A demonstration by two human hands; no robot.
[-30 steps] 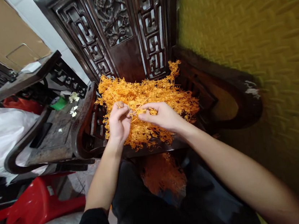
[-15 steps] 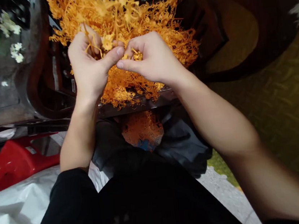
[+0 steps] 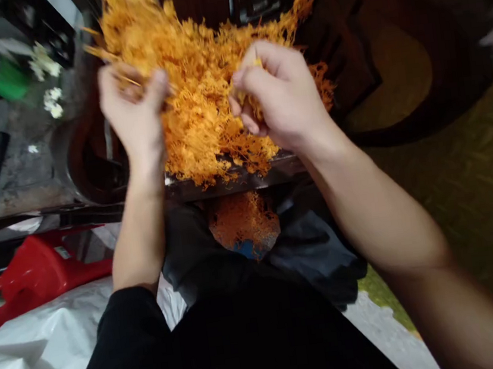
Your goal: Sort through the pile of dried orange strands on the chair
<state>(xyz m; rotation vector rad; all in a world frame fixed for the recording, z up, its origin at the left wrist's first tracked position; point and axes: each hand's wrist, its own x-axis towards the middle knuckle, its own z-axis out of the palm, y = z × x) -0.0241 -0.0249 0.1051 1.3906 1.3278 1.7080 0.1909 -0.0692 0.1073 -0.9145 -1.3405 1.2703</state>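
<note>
A heap of orange artificial flower pieces [image 3: 206, 111], thin and branching, covers the dark wooden seat in front of me. Over the heap's left side my left hand [image 3: 132, 111] curls round a thin orange flower stem [image 3: 128, 79]; motion blurs its fingers, with the thumb raised. On the right, my right hand [image 3: 278, 94] is closed over a small bunch of orange flower pieces [image 3: 251, 97], partly hidden inside the fingers. The two hands are apart, with loose pieces lying between them.
Below the seat edge, more orange pieces [image 3: 244, 220] lie between my legs. A red plastic stool [image 3: 41, 269] and a white plastic sheet [image 3: 55, 345] are at the left. Pale flowers [image 3: 53, 102] and a green object [image 3: 9, 79] sit farther back. A curved wooden armrest [image 3: 436, 83] stands at the right.
My hands, close together before, have drawn apart. The right hand has moved right and closed round flower pieces; the flower spray that stood up between the hands has tipped toward the left.
</note>
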